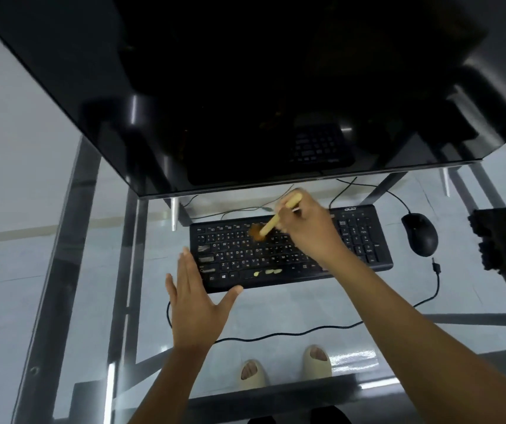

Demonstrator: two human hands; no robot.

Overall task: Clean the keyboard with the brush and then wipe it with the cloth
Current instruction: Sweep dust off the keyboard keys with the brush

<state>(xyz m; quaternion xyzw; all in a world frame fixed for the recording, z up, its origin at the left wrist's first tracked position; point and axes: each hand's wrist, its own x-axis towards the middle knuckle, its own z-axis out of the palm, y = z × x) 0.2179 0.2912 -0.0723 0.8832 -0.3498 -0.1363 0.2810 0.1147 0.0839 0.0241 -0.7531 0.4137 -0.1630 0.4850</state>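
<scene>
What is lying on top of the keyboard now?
On the keyboard: pale crumbs near the front edge, and the brush bristles on the upper rows. The right hand covers some middle keys, so anything there is hidden.

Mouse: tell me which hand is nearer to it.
Right. The right hand holds the brush over the keyboard's middle, left of the mouse. The left hand rests open at the keyboard's far left corner, farther away.
</scene>
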